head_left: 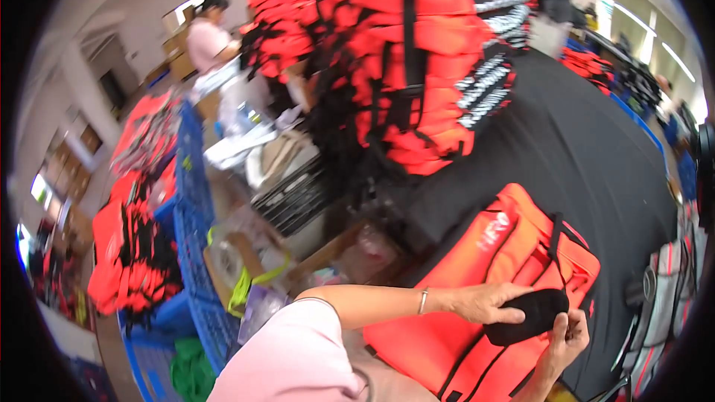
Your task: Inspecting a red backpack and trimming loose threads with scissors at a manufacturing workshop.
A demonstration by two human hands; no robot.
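An orange-red fabric bag (439, 350) with black trim and straps lies on the black-covered table in front of me. Over it I hold a black padded fabric piece (521, 321), whose exact kind I cannot make out. My left hand (480, 303) grips its left upper edge, thumb on top and fingers behind. At its right end, my right hand (566, 339) pinches the edge between thumb and fingers. Whether the black piece is joined to the bag is hidden by my hands.
A tall stack of orange-red bags (432, 45) stands on the black table cover (573, 134). To the left are an open cardboard box (335, 249) and a blue crate (195, 253) beside more red bags (134, 253). Another person (208, 37) works farther back.
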